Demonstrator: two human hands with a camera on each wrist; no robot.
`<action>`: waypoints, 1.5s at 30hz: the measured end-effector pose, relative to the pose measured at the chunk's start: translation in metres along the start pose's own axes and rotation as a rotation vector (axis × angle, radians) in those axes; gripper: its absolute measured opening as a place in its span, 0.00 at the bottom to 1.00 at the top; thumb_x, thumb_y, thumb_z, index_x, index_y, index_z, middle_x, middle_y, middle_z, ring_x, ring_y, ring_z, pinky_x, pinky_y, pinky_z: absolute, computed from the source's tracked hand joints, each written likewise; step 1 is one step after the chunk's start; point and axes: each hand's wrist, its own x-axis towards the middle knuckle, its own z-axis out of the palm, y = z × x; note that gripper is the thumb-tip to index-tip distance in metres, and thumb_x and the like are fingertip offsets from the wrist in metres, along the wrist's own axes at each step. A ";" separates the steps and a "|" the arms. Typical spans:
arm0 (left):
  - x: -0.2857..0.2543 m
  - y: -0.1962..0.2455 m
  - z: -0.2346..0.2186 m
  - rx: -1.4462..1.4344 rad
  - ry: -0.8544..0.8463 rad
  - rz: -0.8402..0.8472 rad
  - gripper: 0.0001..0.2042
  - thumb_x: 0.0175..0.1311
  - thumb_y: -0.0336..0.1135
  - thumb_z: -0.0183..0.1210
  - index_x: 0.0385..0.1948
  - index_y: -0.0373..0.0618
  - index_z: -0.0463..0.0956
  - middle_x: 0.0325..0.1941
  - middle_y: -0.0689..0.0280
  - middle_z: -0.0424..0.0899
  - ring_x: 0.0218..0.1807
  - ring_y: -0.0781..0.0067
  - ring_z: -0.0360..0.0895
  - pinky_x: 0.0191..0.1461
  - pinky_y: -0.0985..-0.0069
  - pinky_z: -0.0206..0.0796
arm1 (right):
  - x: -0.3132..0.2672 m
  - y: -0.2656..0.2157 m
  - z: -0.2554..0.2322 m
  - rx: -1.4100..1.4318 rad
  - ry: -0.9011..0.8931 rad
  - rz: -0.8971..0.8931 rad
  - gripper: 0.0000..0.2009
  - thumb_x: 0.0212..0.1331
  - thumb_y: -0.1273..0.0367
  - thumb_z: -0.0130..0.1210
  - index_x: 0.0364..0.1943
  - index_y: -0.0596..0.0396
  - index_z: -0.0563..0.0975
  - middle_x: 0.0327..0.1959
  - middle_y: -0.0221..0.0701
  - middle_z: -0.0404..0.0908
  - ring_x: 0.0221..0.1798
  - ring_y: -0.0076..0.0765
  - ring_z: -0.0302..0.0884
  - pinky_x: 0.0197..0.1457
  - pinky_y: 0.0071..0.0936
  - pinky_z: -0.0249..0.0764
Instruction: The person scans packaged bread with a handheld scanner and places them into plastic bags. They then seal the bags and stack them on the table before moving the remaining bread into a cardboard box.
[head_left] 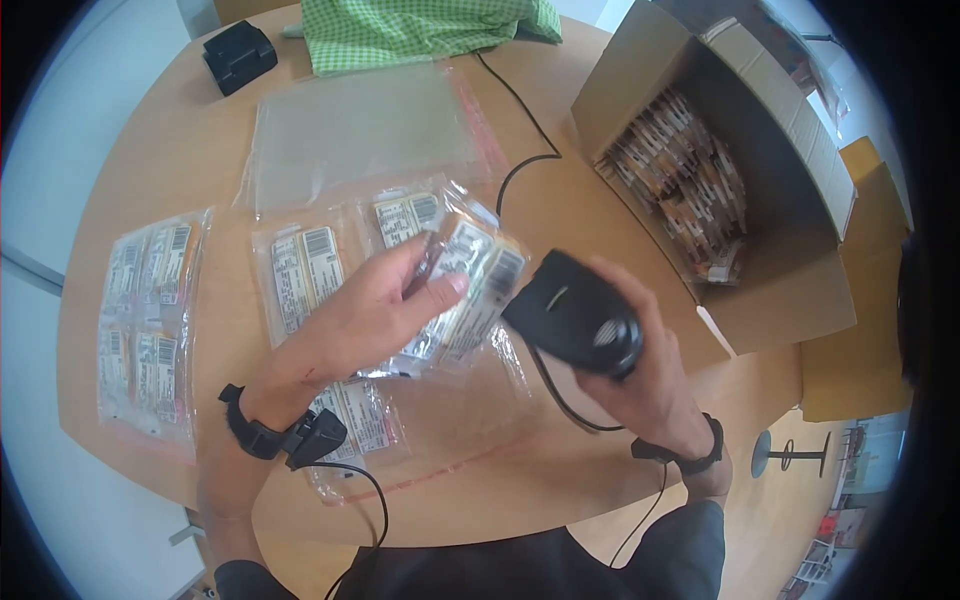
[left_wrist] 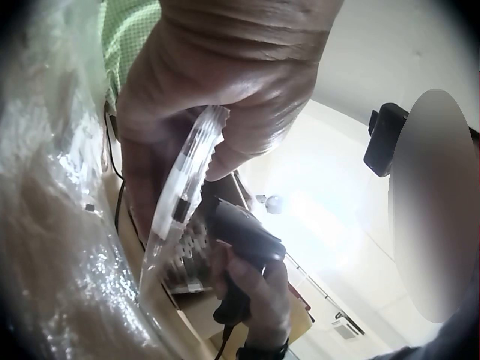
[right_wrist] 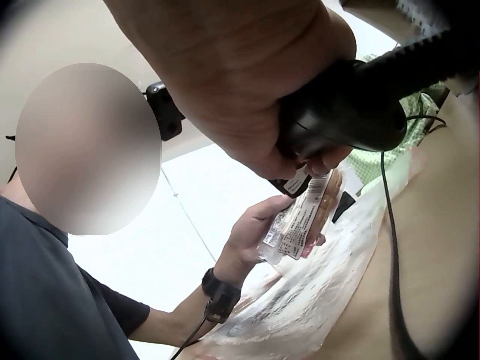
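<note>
My left hand (head_left: 365, 320) grips a clear plastic packet (head_left: 485, 270) with a printed barcode label, the thumb lying across its front. In the right wrist view the packet (right_wrist: 300, 225) shows a brownish content behind the label. To its right, my right hand (head_left: 655, 370) is wrapped round the handle of a black barcode scanner (head_left: 570, 310), whose head points toward the packet. Beneath the left hand lies a large clear bag (head_left: 465, 420) with several labelled packets (head_left: 305, 275) on it, partly hidden by the hand and forearm.
At left lies another clear bag (head_left: 150, 320) of labelled packets. Flat clear bags (head_left: 360, 130) are stacked farther back, near a green checked cloth (head_left: 400, 35) and a black device (head_left: 240, 57). An open cardboard box (head_left: 790, 290) at right holds many packets. A black cable (head_left: 520, 175) crosses the table.
</note>
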 end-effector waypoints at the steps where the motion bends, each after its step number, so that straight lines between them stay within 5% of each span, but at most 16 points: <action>1: 0.000 -0.002 0.000 -0.075 0.041 0.010 0.22 0.82 0.44 0.56 0.64 0.34 0.73 0.52 0.67 0.83 0.53 0.80 0.77 0.59 0.74 0.71 | -0.002 0.003 -0.001 0.011 0.048 0.060 0.41 0.58 0.79 0.66 0.77 0.53 0.61 0.62 0.48 0.83 0.58 0.52 0.87 0.60 0.38 0.82; 6: -0.005 -0.005 -0.016 -0.536 0.323 -0.113 0.15 0.79 0.42 0.59 0.53 0.40 0.80 0.49 0.69 0.86 0.51 0.80 0.79 0.57 0.80 0.69 | -0.018 0.060 -0.010 0.009 0.147 0.360 0.38 0.64 0.75 0.62 0.79 0.53 0.61 0.57 0.42 0.84 0.52 0.39 0.84 0.59 0.33 0.79; 8: -0.009 -0.009 -0.011 -0.711 0.394 0.046 0.11 0.79 0.41 0.59 0.49 0.45 0.81 0.47 0.69 0.85 0.48 0.80 0.78 0.55 0.80 0.69 | -0.027 0.091 -0.011 -0.085 0.163 0.375 0.36 0.66 0.73 0.62 0.78 0.54 0.62 0.55 0.41 0.84 0.50 0.37 0.83 0.58 0.33 0.78; 14: -0.043 0.000 0.008 -0.585 0.356 -0.010 0.11 0.80 0.42 0.58 0.47 0.44 0.80 0.42 0.71 0.81 0.45 0.79 0.77 0.55 0.76 0.70 | -0.035 0.094 -0.019 -0.224 0.154 0.568 0.37 0.67 0.64 0.67 0.76 0.63 0.63 0.62 0.52 0.81 0.62 0.54 0.81 0.65 0.39 0.76; 15: -0.047 -0.001 0.011 -0.576 0.320 -0.036 0.12 0.81 0.43 0.58 0.47 0.43 0.79 0.43 0.71 0.81 0.45 0.79 0.77 0.55 0.76 0.71 | -0.051 0.102 -0.019 -0.718 0.153 0.304 0.42 0.63 0.63 0.70 0.77 0.63 0.62 0.70 0.55 0.75 0.66 0.62 0.79 0.65 0.44 0.76; 17: -0.053 -0.002 0.024 -0.582 0.332 -0.042 0.13 0.81 0.44 0.58 0.47 0.43 0.79 0.43 0.71 0.81 0.45 0.80 0.77 0.55 0.76 0.71 | -0.040 0.041 -0.015 -0.862 0.268 -0.002 0.43 0.57 0.63 0.72 0.77 0.61 0.65 0.73 0.53 0.73 0.67 0.64 0.78 0.65 0.45 0.76; 20: -0.059 0.000 0.053 -0.505 0.313 -0.106 0.15 0.83 0.44 0.56 0.53 0.39 0.78 0.44 0.70 0.81 0.47 0.80 0.77 0.56 0.74 0.72 | -0.034 -0.009 0.015 -0.517 0.141 -0.132 0.39 0.56 0.65 0.72 0.74 0.60 0.70 0.75 0.51 0.71 0.71 0.61 0.76 0.65 0.43 0.76; 22: -0.066 0.011 0.065 -0.325 0.093 -0.106 0.18 0.83 0.45 0.55 0.57 0.37 0.77 0.48 0.68 0.81 0.51 0.79 0.78 0.57 0.72 0.73 | -0.025 -0.007 0.031 -0.485 -0.012 -0.508 0.32 0.60 0.68 0.69 0.69 0.61 0.74 0.72 0.50 0.76 0.68 0.58 0.80 0.60 0.40 0.78; 23: -0.068 0.012 0.068 -0.264 0.016 -0.103 0.19 0.83 0.46 0.54 0.58 0.36 0.76 0.49 0.67 0.81 0.52 0.79 0.78 0.58 0.72 0.73 | -0.026 -0.007 0.029 -0.487 -0.010 -0.496 0.32 0.60 0.68 0.69 0.69 0.61 0.74 0.72 0.50 0.76 0.68 0.58 0.80 0.60 0.40 0.78; 26: -0.076 0.007 0.049 0.751 -0.035 0.516 0.28 0.70 0.46 0.70 0.61 0.33 0.74 0.52 0.56 0.79 0.51 0.58 0.79 0.53 0.66 0.71 | -0.033 -0.009 0.011 -0.464 0.116 -0.564 0.25 0.63 0.70 0.66 0.65 0.59 0.76 0.64 0.48 0.83 0.62 0.54 0.86 0.53 0.35 0.79; 27: -0.076 0.005 0.042 0.904 -0.020 0.525 0.29 0.61 0.47 0.74 0.55 0.33 0.77 0.52 0.54 0.77 0.50 0.49 0.76 0.52 0.62 0.70 | -0.043 -0.011 0.002 -0.445 0.135 -0.543 0.23 0.64 0.69 0.66 0.62 0.58 0.77 0.61 0.47 0.86 0.58 0.52 0.88 0.50 0.33 0.79; 30: -0.085 -0.014 0.042 1.210 -0.026 0.389 0.21 0.61 0.42 0.73 0.48 0.36 0.79 0.51 0.56 0.78 0.51 0.52 0.77 0.51 0.61 0.70 | -0.073 -0.006 -0.004 -0.394 0.197 -0.662 0.15 0.66 0.67 0.68 0.54 0.52 0.81 0.54 0.40 0.90 0.52 0.39 0.91 0.44 0.23 0.79; 35: -0.092 -0.044 0.046 1.348 -0.085 0.415 0.10 0.62 0.33 0.68 0.38 0.39 0.78 0.44 0.59 0.78 0.47 0.58 0.78 0.48 0.64 0.70 | -0.089 -0.021 0.006 -0.296 -0.066 -0.979 0.13 0.70 0.67 0.62 0.57 0.48 0.81 0.55 0.29 0.88 0.51 0.32 0.89 0.51 0.24 0.81; 39: -0.093 -0.033 0.046 1.138 0.042 0.452 0.07 0.61 0.26 0.68 0.36 0.39 0.78 0.39 0.60 0.78 0.41 0.59 0.79 0.44 0.65 0.71 | -0.080 -0.026 0.032 -0.316 -0.025 -1.121 0.13 0.71 0.66 0.55 0.54 0.51 0.83 0.52 0.29 0.87 0.51 0.33 0.88 0.52 0.26 0.80; 43: -0.097 -0.023 0.045 1.176 0.062 0.485 0.08 0.59 0.24 0.68 0.37 0.39 0.79 0.39 0.60 0.78 0.40 0.58 0.78 0.43 0.64 0.73 | -0.062 -0.035 0.050 -0.893 -0.100 -0.889 0.16 0.68 0.68 0.53 0.56 0.54 0.84 0.52 0.35 0.85 0.53 0.38 0.85 0.50 0.26 0.80; 45: -0.096 -0.025 0.046 1.171 0.037 0.506 0.08 0.60 0.25 0.68 0.38 0.38 0.80 0.39 0.60 0.78 0.40 0.58 0.78 0.43 0.65 0.72 | -0.060 -0.029 0.059 -0.832 -0.096 -0.940 0.16 0.65 0.68 0.54 0.53 0.57 0.84 0.49 0.35 0.85 0.51 0.36 0.84 0.49 0.26 0.78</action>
